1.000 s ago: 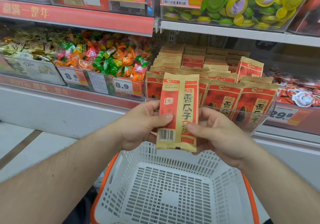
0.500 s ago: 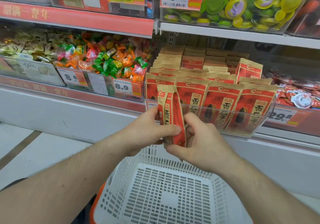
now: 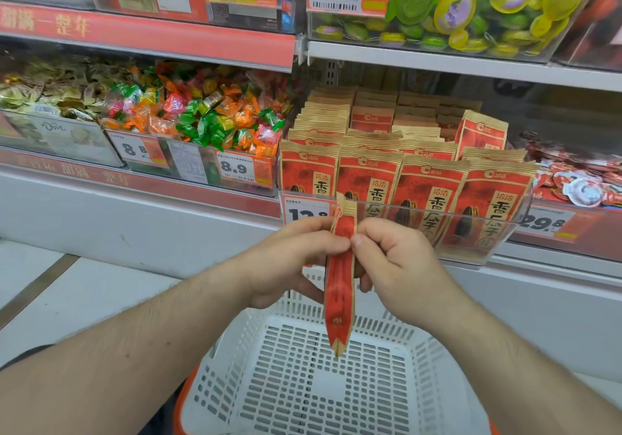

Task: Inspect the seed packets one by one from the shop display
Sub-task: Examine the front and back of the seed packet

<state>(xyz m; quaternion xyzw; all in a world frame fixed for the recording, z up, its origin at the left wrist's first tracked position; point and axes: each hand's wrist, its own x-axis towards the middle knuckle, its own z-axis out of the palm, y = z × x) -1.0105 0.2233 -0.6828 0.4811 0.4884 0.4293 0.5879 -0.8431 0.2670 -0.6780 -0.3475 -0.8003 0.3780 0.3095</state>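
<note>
A: Where is the seed packet point(image 3: 340, 286) right now?

B: Between both hands, in the air over the white basket point(image 3: 336, 394) and just in front of the clear display bin point(image 3: 484, 253). It hangs upright and edge-on to the camera, so only a narrow red strip with tan crimped ends shows.

A: How are the hands on it?

B: The left hand point(image 3: 289, 259) pinches its upper part between thumb and fingers from one side; the right hand point(image 3: 393, 259) has its fingers curled in and its thumb pressed to the other side. The two thumbs nearly meet at the packet.

A: Why hold it that way?

B: I'd judge it is being turned over, to bring another face into view; a high two-sided pinch lets it swing freely.

A: And its looks?

B: Red printing, kraft-coloured sealed ends, slightly plump in the middle. The printing can't be read at this angle.

A: Around it?

B: The same packets stand in rows in the bin behind point(image 3: 427, 195), with wrapped candies point(image 3: 202, 115) to the left and price tags point(image 3: 240, 168) along the shelf.
</note>
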